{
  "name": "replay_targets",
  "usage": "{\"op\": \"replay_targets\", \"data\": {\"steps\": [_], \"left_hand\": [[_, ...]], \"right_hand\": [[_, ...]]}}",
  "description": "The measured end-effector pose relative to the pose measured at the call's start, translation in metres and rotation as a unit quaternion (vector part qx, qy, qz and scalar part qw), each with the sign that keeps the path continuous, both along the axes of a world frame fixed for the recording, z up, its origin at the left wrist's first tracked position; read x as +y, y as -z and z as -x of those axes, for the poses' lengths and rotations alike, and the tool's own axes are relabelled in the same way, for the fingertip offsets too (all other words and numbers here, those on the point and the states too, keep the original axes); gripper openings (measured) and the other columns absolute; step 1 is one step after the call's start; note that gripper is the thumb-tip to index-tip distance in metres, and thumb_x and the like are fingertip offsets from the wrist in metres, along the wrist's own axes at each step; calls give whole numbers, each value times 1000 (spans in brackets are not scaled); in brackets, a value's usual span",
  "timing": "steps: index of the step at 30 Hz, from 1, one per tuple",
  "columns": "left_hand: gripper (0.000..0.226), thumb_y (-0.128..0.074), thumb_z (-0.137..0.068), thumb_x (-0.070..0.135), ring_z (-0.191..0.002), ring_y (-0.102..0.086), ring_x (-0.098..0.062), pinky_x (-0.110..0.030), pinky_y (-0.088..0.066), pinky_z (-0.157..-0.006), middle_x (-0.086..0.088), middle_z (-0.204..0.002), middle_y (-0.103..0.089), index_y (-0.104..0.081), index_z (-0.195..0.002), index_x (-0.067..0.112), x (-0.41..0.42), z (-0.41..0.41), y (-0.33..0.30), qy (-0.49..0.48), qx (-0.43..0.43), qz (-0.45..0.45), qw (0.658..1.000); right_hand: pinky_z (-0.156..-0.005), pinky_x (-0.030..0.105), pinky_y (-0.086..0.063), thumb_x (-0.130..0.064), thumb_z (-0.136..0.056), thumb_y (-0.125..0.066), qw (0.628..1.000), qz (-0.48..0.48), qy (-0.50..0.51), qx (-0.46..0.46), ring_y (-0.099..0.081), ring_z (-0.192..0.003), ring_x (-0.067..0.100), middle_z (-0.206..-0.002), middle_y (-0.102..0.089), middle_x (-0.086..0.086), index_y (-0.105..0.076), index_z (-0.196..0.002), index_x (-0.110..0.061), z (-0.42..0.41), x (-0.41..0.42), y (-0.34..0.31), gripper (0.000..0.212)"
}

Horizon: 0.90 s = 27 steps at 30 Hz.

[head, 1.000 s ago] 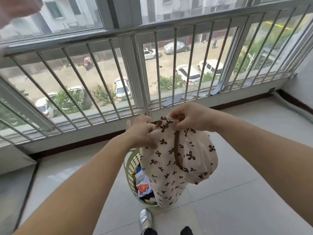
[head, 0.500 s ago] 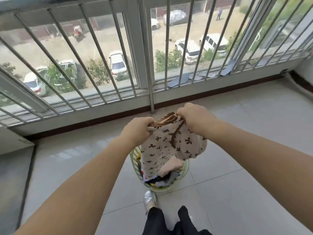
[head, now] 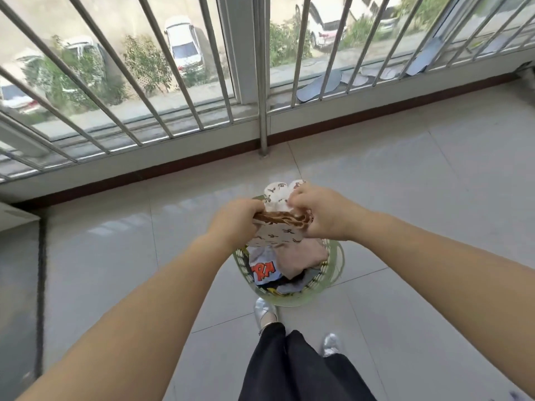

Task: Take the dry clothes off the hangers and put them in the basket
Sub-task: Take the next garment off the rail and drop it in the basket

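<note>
A white garment with small brown bows and a brown trim [head: 276, 233] is bunched between both hands, right over the green laundry basket [head: 333, 273] on the floor. My left hand [head: 236, 219] grips its left edge, and my right hand [head: 317, 212] grips the right edge, with part of the fabric sticking up behind the fingers. Inside the basket lie a pink piece [head: 301, 256], a white printed top with red letters [head: 265, 269] and darker clothes. No hanger is in view.
A metal railing [head: 262, 82] and windows run along the far side, with flat grey pieces on the sill at the right. Pale floor tiles [head: 405, 183] surround the basket. My silver shoes [head: 265, 312] and black trousers stand just behind it. A grey ledge sits at the far left.
Both hands have carried the bow-print garment down toward the basket, and it is now more tightly bunched. The view has tipped downward, showing more floor and my legs.
</note>
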<state>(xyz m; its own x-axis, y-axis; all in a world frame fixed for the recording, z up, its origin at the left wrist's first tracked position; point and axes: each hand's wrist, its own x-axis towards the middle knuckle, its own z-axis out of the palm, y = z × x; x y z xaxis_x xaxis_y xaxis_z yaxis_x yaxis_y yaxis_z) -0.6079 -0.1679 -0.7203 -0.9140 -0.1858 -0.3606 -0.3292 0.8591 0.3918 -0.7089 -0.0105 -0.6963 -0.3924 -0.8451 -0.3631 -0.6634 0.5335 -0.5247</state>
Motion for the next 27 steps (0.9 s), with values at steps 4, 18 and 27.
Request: {"op": "replay_targets", "data": {"steps": [4,18,27], "left_hand": [[11,-58,-84,14,-87,-52,-23,-32,-43,-67,3,-83,-51,-52,-77,20,-6,-7,31,7,-50,-23,998],[14,-56,-81,10,-90,-54,-28,-38,-48,-72,-3,-90,-60,-61,-94,13,-45,15,55,-24,0,-69,997],[10,-58,-82,11,-85,-56,-28,-41,-48,-69,-4,-90,-66,-63,-90,12,-59,20,36,-36,84,-64,994]], "right_hand": [[-61,12,-37,9,-71,-57,990,5,69,-120,-50,-73,3,-76,-56,-5,-40,-62,-24,-8,-7,24,38],[-77,27,-50,21,-64,-37,968,72,165,-176,-61,-74,3,-72,-63,-11,-55,-71,-28,21,-58,52,53],[-63,7,-45,24,-62,-36,961,153,167,-161,-59,-61,-6,-69,-62,-7,-61,-80,-9,29,-70,27,45]]}}
